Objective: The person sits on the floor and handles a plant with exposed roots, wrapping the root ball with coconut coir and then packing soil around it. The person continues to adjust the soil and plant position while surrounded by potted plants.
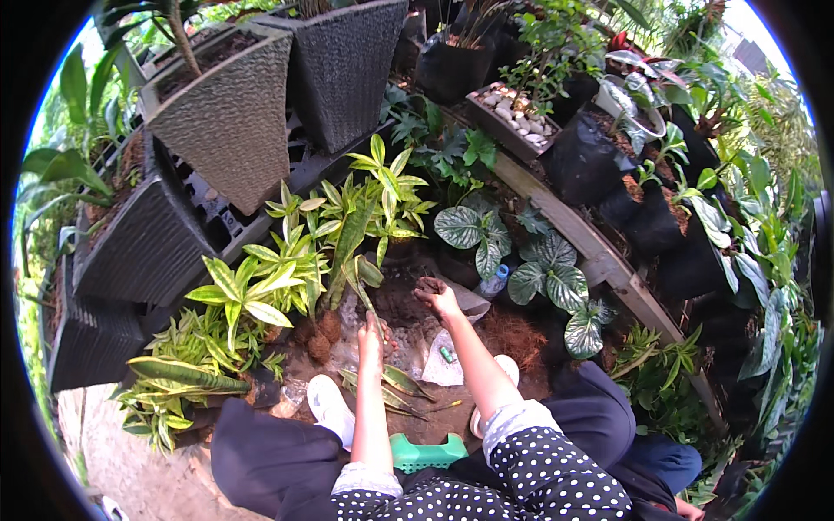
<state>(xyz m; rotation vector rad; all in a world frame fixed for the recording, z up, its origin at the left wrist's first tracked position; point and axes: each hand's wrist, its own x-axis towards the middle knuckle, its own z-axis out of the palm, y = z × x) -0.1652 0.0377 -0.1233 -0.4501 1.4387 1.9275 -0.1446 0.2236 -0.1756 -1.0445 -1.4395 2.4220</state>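
My left hand (371, 340) is closed around the lower end of a snake plant leaf (363, 291), green with pale edges, which rises away from me. To its right, my right hand (439, 300) has soil-smeared fingers curled together around what looks like a clump of dark soil. Between and beyond the hands lies dark soil (395, 300), with a shiny clear plastic sheet or bag (347, 326) beside it. Cut snake plant leaves (404, 382) rest on the ground nearer me. A small green object (446, 355) sits on a whitish sheet (441, 373) below my right hand.
Brown coir fibre (517, 337) lies at the right, near a blue-capped bottle (493, 282). A green plastic basket or stool (428, 453) is between my legs. Yellow-edged plants (239, 286) and large grey pots (226, 104) crowd the left; a wooden edge (599, 252) runs along the right.
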